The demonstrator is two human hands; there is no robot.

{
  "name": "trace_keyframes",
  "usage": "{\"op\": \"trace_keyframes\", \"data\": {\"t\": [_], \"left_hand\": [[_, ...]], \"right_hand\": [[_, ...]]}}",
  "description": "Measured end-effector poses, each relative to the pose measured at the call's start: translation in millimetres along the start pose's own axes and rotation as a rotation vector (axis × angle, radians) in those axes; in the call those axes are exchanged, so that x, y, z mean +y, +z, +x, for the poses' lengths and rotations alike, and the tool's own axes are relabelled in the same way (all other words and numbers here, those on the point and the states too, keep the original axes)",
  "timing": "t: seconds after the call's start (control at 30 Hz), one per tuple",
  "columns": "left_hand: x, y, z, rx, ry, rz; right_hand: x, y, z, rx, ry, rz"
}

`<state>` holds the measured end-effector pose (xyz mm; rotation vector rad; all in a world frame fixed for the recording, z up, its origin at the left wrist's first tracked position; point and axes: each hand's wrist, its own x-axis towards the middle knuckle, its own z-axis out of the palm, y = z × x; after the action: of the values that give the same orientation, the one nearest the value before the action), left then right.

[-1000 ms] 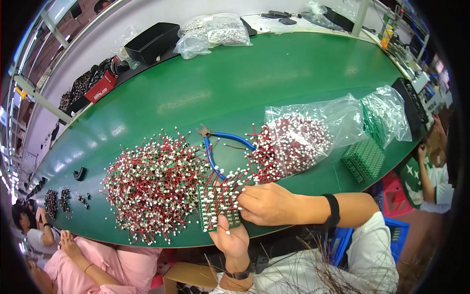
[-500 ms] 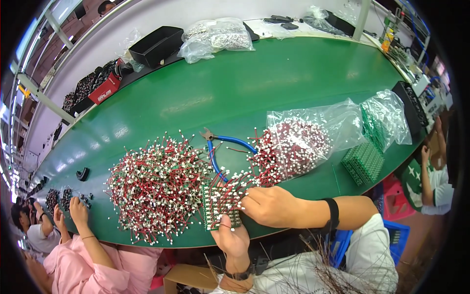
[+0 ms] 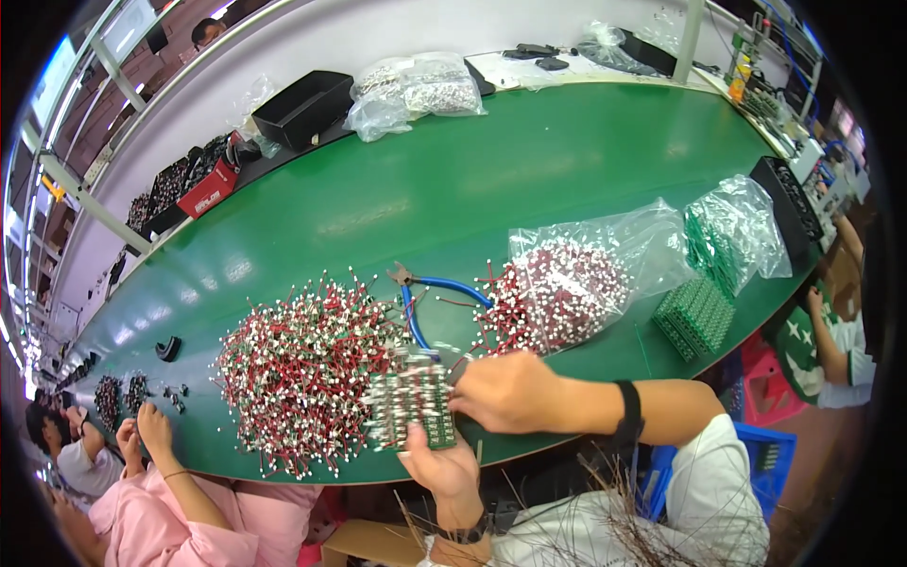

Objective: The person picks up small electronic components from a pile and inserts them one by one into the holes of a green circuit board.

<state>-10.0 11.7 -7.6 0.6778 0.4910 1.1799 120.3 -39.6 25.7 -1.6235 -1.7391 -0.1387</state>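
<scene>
My left hand (image 3: 442,467) grips a green circuit board panel (image 3: 439,430) from below, its thumb over the near edge. Rows of small white connectors cover the panel, smeared by motion. Against the panel's right edge, my right hand (image 3: 510,389) is closed with its fingers bent. What lies between those fingertips is hidden. To the left, touching or nearly touching the panel, spreads a large heap of small boards with red wires and white connectors (image 3: 307,383). Just beyond the panel lie blue-handled cutting pliers (image 3: 410,307), jaws pointing away.
A clear bag (image 3: 572,293) spills wired connectors at the right; a stack of green boards (image 3: 696,318) stands beyond it. Black bins (image 3: 302,109) and a filled bag (image 3: 416,94) line the far edge of the green table (image 3: 453,180). A co-worker in pink (image 3: 179,510) sits at left.
The panel has shifted left and tilted in my left hand, and its red wires no longer show clearly. My right hand has moved slightly left with it. The whole view has shifted a little.
</scene>
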Motion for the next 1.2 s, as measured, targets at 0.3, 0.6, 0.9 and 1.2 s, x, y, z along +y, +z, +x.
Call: {"op": "trace_keyframes", "data": {"t": [0.3, 0.6, 0.9, 1.2], "left_hand": [[-2, -6, -1, 0.080, 0.028, -0.060], [1, -6, -2, 0.069, 0.016, -0.105], [-10, -8, -7, 0.061, -0.046, -0.132], [-6, -8, -12, 0.070, -0.129, -0.019]], "right_hand": [[29, 2, 11, -0.126, 0.227, 0.024], [24, -13, 6, -0.073, 0.124, 0.244], [-8, -37, 5, -0.123, 0.195, 0.531], [-20, -26, -4, -0.143, 0.085, 0.588]]}}
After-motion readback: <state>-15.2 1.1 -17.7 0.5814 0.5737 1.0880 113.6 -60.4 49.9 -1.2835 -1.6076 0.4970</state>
